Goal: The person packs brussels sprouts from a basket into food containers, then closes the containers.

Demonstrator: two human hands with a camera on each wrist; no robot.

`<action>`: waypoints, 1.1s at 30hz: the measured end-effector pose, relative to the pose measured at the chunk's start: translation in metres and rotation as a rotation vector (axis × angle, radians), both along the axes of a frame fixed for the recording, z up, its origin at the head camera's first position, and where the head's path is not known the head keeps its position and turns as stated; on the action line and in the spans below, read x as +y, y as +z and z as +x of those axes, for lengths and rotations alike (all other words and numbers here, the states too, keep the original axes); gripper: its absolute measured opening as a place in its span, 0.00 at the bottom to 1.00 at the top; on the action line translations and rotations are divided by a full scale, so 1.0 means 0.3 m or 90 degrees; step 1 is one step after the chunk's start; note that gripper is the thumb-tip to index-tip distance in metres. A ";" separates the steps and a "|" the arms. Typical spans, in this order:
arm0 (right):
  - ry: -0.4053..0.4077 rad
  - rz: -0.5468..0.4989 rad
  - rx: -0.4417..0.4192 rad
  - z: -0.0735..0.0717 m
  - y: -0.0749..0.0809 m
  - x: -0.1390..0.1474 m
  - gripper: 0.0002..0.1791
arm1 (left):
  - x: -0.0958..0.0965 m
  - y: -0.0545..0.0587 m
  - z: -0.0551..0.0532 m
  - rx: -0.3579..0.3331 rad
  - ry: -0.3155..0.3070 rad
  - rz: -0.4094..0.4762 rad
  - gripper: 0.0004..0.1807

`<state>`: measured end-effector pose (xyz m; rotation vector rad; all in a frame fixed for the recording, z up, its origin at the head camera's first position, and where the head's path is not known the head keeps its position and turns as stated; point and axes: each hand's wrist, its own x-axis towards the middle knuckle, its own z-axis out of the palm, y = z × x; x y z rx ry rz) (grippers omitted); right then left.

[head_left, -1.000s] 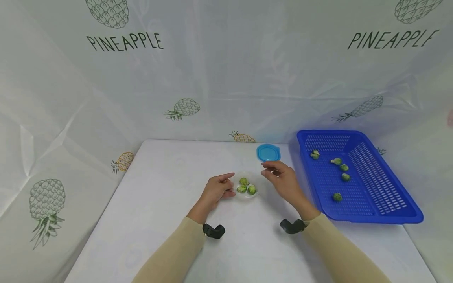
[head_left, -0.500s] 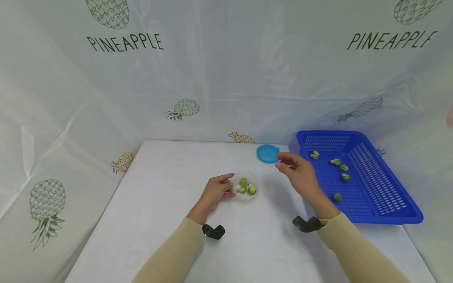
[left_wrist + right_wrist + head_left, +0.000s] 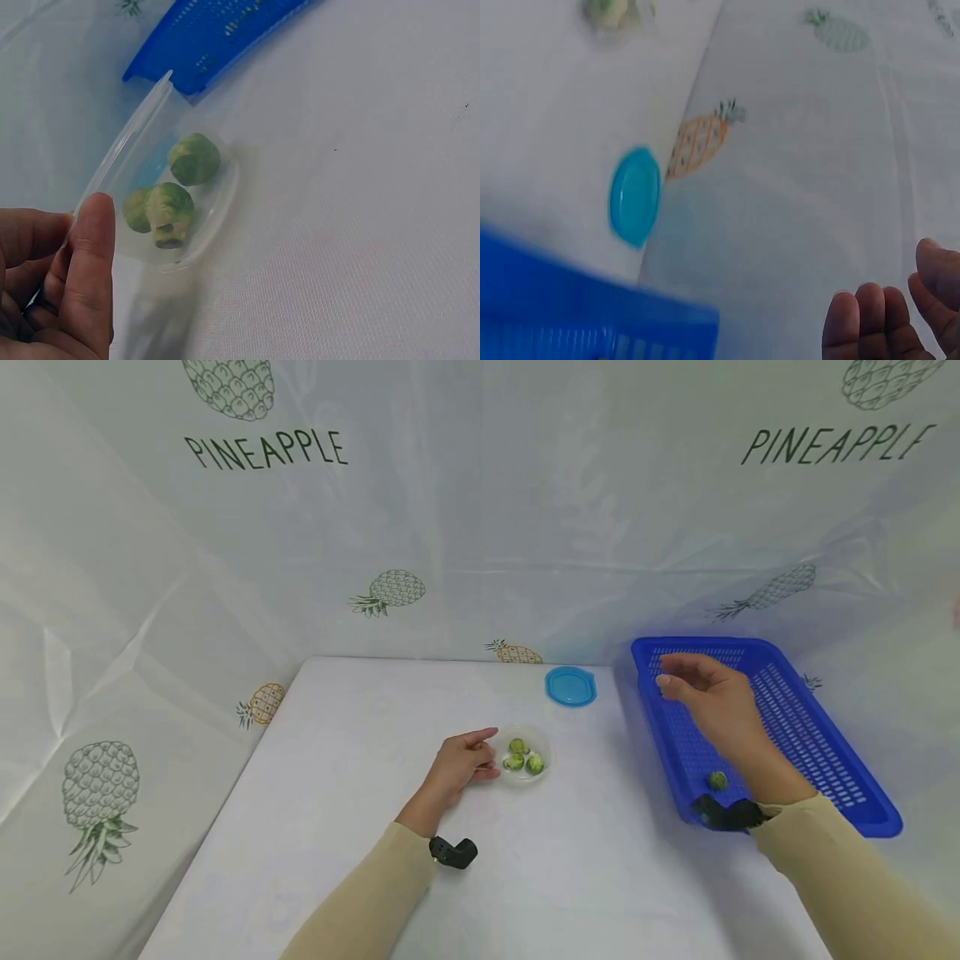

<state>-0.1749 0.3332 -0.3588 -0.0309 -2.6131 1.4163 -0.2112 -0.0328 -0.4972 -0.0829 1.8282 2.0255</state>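
I see the left hand (image 3: 459, 764) pinching the rim of a clear bowl (image 3: 541, 743) on the desk (image 3: 375, 727), three sprouts (image 3: 534, 764) inside. My right hand (image 3: 718, 700) holds nothing, fingers loosely bent above the blue basket (image 3: 797, 718); one green sprout (image 3: 717, 780) shows there. A blue lid (image 3: 571, 686) lies between bowl and wall.

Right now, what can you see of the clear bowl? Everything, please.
The clear bowl is small, round and see-through, looks like thin plastic, with a narrow rim. It sits upright on the white table, uncovered, with three Brussels sprouts inside. The left hand pinches its rim on the left side. It lies left of the blue basket and nearer the person than the light-blue lid, apart from both.
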 end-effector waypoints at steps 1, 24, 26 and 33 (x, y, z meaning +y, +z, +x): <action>-0.009 0.012 -0.006 -0.007 0.005 0.023 0.30 | 0.000 0.000 -0.001 -0.001 0.000 0.000 0.27; 0.017 0.182 -0.079 -0.184 -0.163 0.408 0.37 | 0.008 0.003 0.004 -0.001 0.007 -0.009 0.26; 0.030 0.200 -0.081 -0.193 -0.178 0.429 0.36 | 0.009 0.007 0.007 -0.001 0.009 -0.011 0.25; 0.069 0.255 -0.117 -0.215 -0.229 0.499 0.33 | 0.008 0.007 0.007 -0.007 0.008 -0.009 0.25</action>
